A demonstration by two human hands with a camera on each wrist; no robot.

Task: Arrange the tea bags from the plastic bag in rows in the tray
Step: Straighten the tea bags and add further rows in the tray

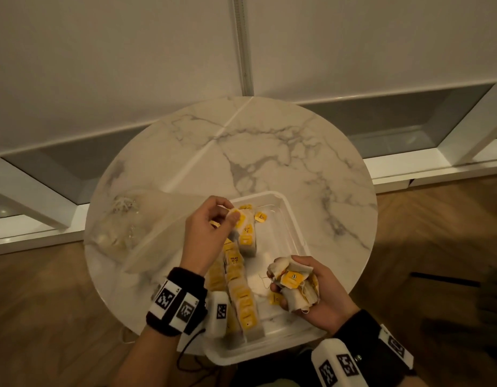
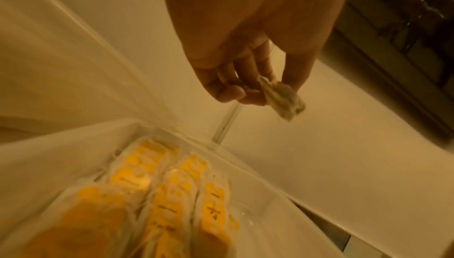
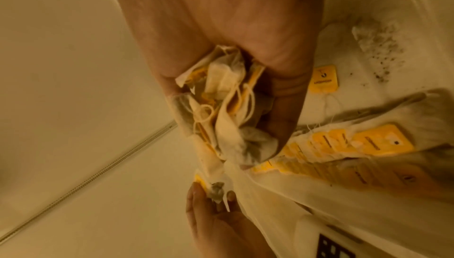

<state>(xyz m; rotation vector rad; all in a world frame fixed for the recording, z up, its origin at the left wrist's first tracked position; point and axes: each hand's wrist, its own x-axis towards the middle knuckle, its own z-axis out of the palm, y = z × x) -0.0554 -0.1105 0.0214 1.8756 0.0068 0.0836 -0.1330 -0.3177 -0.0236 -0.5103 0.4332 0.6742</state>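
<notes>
Over a white tray (image 1: 294, 219) on a marble table (image 1: 269, 152): left hand (image 1: 208, 236) pinching one tea bag (image 2: 282, 97), right hand (image 1: 314, 291) clutching a tangled bunch (image 1: 292, 289). Rows (image 1: 241, 297) already laid; plastic bag (image 1: 135, 224) beside. Light, soft, likely tearable (strings snag), best held by the paper edge.

Tea bags fill a white tray (image 1: 290, 216)

Yellow-tagged tea bags (image 1: 243, 300) lie overlapped in rows along its left side; one loose tag (image 1: 260, 217) near the far wall; clear plastic bag (image 1: 135, 227) lies left.

Glossy marble table (image 1: 269, 141), smooth white plastic tray (image 1: 294, 219), matt paper tea bags (image 1: 243, 300).
</notes>
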